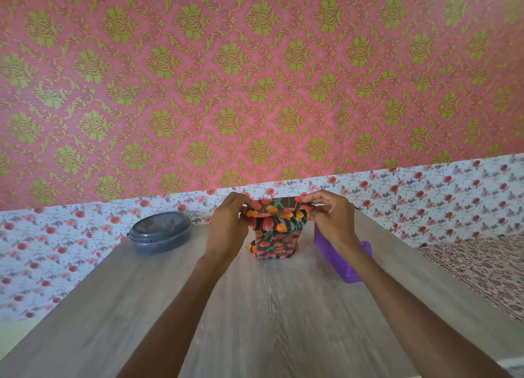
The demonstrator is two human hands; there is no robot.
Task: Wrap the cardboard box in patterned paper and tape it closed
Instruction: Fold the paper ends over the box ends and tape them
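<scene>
- Desk (269,306) of pale wood grain is filling the lower half of the view, running away from the person to a far edge against the wall.
- Wallpaper (255,80) in pink with green-gold ornaments is covering the wall above, and a white floral band (425,196) with red roses is running along below it, behind the desk.
- A brown-spotted cloth (476,267) is lying beyond the desk's right edge.
- A dark grey round container (160,231) with its lid on is sitting near the far left corner, well apart from the box.
- A purple object (337,260) is lying just right of the box, partly hidden behind the right forearm.
- The near and middle desk is showing bare wood between the two forearms.
- The box (273,244) is standing on end near the far edge, at the middle, its long axis upright and a broad face turned toward the person.
- Patterned paper (279,216), dark with orange and red tulips, is covering it all over and flaring wider at the top.
- The left hand (229,224) is pinching the paper at the top left corner, and the right hand (331,219) is pinching it at the top right, fingers curled, the hands apart with the box top between them.
</scene>
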